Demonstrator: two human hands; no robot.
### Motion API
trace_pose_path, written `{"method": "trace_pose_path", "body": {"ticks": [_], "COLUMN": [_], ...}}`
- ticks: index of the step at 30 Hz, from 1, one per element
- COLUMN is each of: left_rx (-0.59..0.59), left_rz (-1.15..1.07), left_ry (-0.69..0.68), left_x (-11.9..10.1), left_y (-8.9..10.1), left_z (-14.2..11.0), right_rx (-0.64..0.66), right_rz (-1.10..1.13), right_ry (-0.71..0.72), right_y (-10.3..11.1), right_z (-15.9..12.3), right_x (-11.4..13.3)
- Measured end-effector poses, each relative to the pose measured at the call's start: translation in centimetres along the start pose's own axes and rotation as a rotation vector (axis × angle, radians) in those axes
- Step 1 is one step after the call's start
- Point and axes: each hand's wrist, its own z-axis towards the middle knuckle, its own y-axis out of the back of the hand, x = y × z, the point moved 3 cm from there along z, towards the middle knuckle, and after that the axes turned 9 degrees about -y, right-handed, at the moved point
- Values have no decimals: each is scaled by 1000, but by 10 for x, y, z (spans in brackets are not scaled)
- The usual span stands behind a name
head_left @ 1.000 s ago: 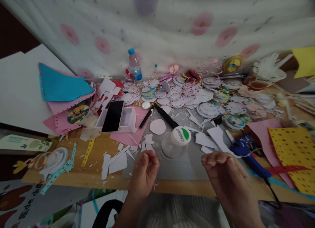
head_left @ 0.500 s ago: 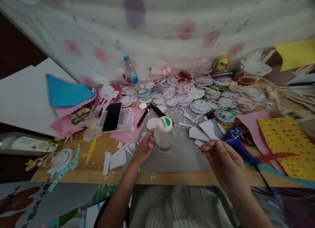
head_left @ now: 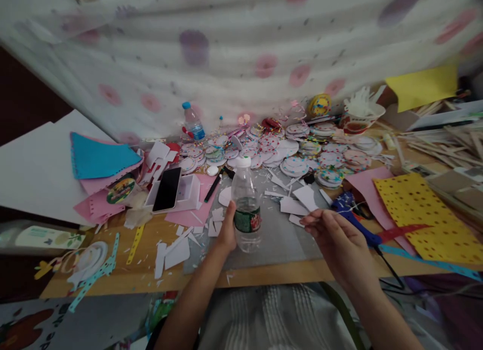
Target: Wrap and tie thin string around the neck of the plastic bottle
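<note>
My left hand (head_left: 227,229) is wrapped round a clear plastic bottle (head_left: 246,205) with a white cap and a green and red label. The bottle stands upright on the grey mat (head_left: 279,239) near the table's front edge. My right hand (head_left: 334,239) hovers to the right of the bottle, fingers curled and pinched together; whether anything is between them is too small to see. A blue glue gun (head_left: 356,221) lies just beyond my right hand.
A phone (head_left: 166,189) rests on a white box. Behind lie many round confetti-printed discs (head_left: 294,164), a second bottle (head_left: 192,122) with a blue cap, a black marker (head_left: 212,185), white paper scraps (head_left: 177,249), pink and blue sheets at left, and yellow dotted paper (head_left: 422,214) at right.
My left hand reached forward, gripped the bottle and raised it from lying toward me to upright. My right hand stayed low at the right. The view tilted upward.
</note>
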Motion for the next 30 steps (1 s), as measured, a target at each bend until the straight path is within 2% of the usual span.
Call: {"method": "trace_pose_path", "body": {"ticks": [2, 4, 7, 11, 13, 17, 23, 30], "left_rx": [4, 2, -30, -132, -141, -81, 19, 70], "left_rz": [-43, -162, -267, -285, -305, -385, -489, -541], "left_ry": [75, 298, 469, 342, 327, 394, 332, 336], "left_x": [-7, -12, -19, -28, -29, -28, -30, -25], "left_y": [-2, -1, 5, 13, 14, 11, 3, 4], "left_z": [-17, -37, -63, -78, -81, -82, -77, -75], "right_rx": [-5, -24, -38, -24, -30, -70, -96, -163], "right_rz": [12, 23, 31, 11, 0, -8, 42, 80], "right_ry": [-19, -46, -100, -180, -207, -247, -230, -222], "right_y": [-2, -4, -8, -13, -16, -21, -26, -18], "right_z": [-2, -2, 1, 6, 6, 4, 3, 13], "right_x": [2, 4, 2, -6, -10, -14, -11, -5]}}
